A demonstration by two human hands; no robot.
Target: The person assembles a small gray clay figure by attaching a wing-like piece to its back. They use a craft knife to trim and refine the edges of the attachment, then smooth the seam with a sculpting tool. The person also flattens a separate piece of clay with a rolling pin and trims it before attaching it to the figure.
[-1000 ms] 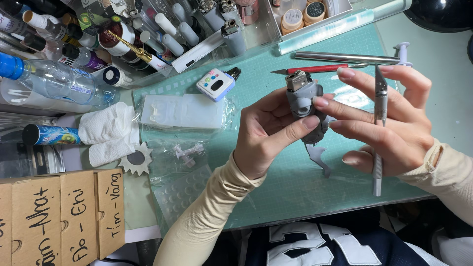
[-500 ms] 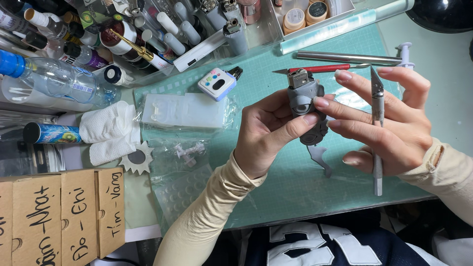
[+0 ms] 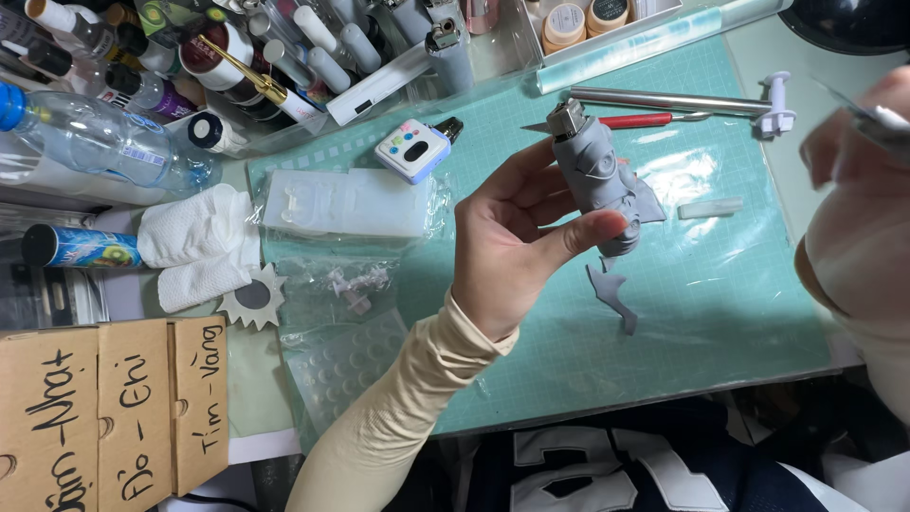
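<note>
My left hand (image 3: 502, 242) holds a grey moulded figure part (image 3: 592, 175) upright between thumb and fingers, above the green cutting mat (image 3: 720, 284). A metal clip or peg sticks out of the part's top end. Thin grey offcuts (image 3: 611, 289) lie on the mat just below it. My right hand (image 3: 853, 228) is blurred at the right edge of the view, well apart from the part. Its fingers are closed on a thin metal hobby knife (image 3: 877, 118) of which only a short length shows.
On the mat's far side lie a red-handled knife (image 3: 635, 120), a metal rod (image 3: 664, 99) and a white plastic peg (image 3: 775, 102). A small white gadget (image 3: 410, 150), a clear mould (image 3: 346, 202), folded tissue (image 3: 194, 246), a water bottle (image 3: 95, 142) and cardboard boxes (image 3: 104, 408) sit left.
My right hand has let go of the grey part and pulled away to the right with the knife. My left hand keeps the part, now turned more upright.
</note>
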